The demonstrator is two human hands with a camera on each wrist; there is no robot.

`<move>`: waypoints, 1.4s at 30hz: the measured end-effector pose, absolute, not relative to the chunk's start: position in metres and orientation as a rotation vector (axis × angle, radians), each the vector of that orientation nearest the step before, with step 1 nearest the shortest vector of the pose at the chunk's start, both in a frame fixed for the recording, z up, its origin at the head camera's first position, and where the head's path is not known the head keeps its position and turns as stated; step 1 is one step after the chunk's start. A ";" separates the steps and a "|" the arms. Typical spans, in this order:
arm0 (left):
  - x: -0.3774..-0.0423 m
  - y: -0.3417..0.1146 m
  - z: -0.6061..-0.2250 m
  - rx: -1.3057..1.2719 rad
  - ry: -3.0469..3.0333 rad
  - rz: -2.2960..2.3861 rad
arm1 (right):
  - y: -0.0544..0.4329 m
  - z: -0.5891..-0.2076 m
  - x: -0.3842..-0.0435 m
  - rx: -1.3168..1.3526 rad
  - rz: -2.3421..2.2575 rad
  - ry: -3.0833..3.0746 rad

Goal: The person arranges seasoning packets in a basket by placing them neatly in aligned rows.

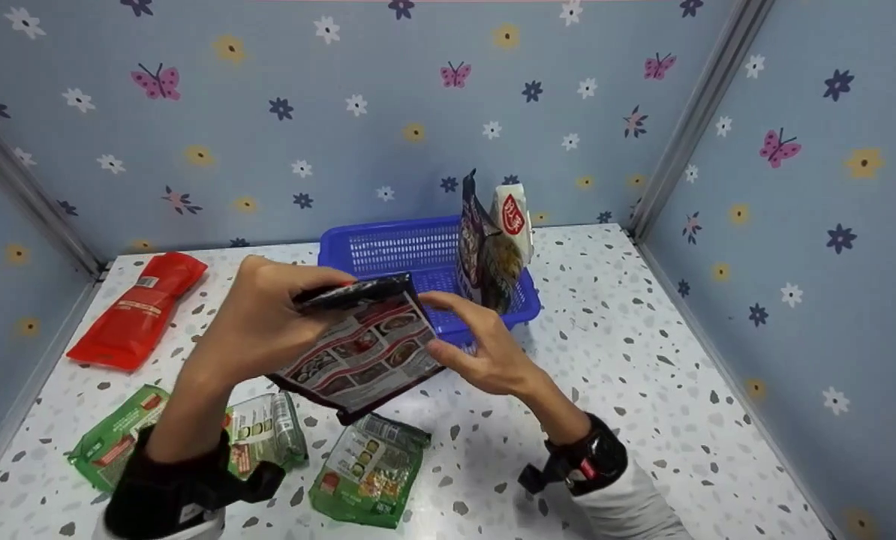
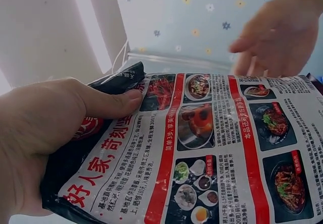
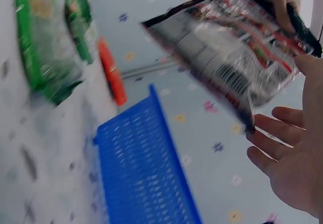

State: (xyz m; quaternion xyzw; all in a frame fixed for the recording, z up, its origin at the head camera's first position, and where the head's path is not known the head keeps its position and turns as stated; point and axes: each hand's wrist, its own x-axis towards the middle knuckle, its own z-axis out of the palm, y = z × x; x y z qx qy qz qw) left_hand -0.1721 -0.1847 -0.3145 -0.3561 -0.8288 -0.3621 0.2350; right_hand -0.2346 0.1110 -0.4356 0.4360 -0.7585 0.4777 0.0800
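My left hand [image 1: 257, 322] grips a dark-edged food packet [image 1: 365, 349] by one end, thumb across the printed face [image 2: 212, 148]. The packet's back carries red stripes, dish photos and Chinese text, and it hangs tilted above the table in front of the blue basket. Beside the packet's far end is my right hand [image 1: 489, 352], its fingers spread and loosely bent. In the right wrist view those fingers [image 3: 277, 133] reach close to a packet corner, and the palm shows nothing held. The left fingers beneath the packet are hidden.
A blue plastic basket [image 1: 388, 225] stands against the flowered back wall. Inside its right end, a dark packet [image 1: 472, 255] and a white packet [image 1: 514, 214] stand upright. A red pouch [image 1: 140, 311] lies at left. Green packets [image 1: 373, 472] lie on the speckled table nearer me.
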 end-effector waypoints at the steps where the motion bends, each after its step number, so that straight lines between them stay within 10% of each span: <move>1: -0.173 -0.180 -0.315 -0.993 -2.270 -1.010 | 0.110 -0.432 -0.232 1.327 1.475 -2.251; 42: -0.186 -0.164 -0.347 -0.804 -2.011 -1.426 | 0.120 -0.421 -0.234 1.039 1.739 -1.980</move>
